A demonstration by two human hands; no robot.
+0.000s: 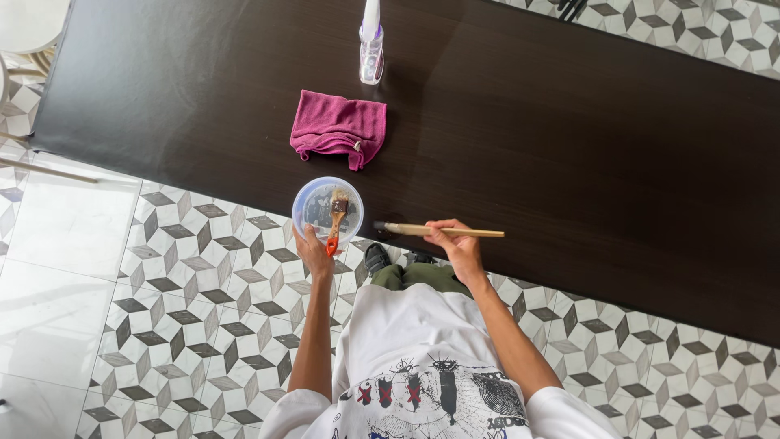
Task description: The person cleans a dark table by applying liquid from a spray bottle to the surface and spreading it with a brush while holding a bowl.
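My left hand [315, 252] holds a clear round plastic container [318, 203] at the near edge of the dark wooden table [569, 138]. A small brush with an orange handle [335, 221] rests inside it, bristles down. My right hand [457, 246] grips a long thin wooden-handled brush [406, 229] lying level along the table edge, its dark tip pointing left toward the container.
A folded magenta cloth [340, 128] lies on the table beyond the container. A clear spray bottle [371, 45] stands further back. Patterned tile floor [187, 309] lies below the table edge. Pale chair legs [32, 41] show at top left.
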